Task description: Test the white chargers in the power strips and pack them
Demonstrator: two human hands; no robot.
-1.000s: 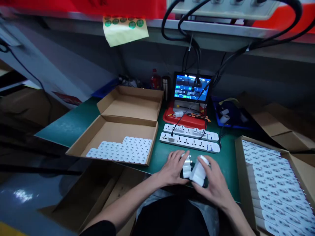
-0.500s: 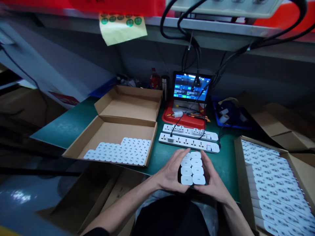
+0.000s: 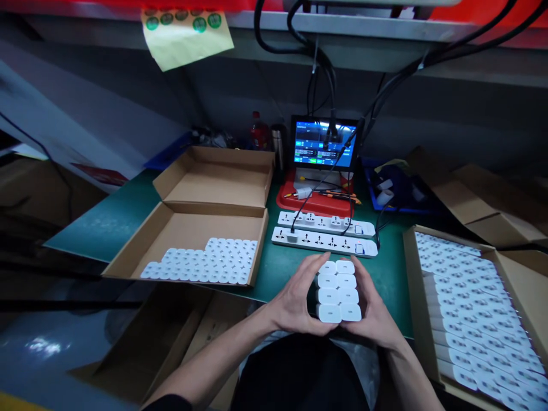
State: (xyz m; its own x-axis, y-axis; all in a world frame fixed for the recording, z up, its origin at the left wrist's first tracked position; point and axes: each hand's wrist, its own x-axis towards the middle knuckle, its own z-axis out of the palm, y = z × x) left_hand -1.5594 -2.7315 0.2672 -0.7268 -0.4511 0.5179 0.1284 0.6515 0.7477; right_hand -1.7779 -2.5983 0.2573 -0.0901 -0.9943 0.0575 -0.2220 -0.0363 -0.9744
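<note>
Between my two hands is a block of white charger adapters [image 3: 339,294], stacked in two columns with their small port slots facing me. My left hand [image 3: 298,299] presses the block from the left, thumb below and fingers along the far side. My right hand [image 3: 373,305] closes on its right side. The block is held over the near edge of the green table, in front of the power strips. To the left, an open cardboard box [image 3: 188,214] holds rows of white adapters [image 3: 214,264]. On the right, another box [image 3: 411,274] is packed with adapters [image 3: 475,308], many with pins showing.
Two white power strips [image 3: 329,242] lie on the green table [image 3: 282,279] with plugs and cables. Behind them, a lit screen [image 3: 325,142] stands on a red tray [image 3: 291,200]. Black cables [image 3: 327,68] hang from the shelf. A blue tray [image 3: 381,202] sits at the back right.
The block has tilted slightly in my hands and shifted a little to the right; more of its left side shows. The whole view has shifted slightly.
</note>
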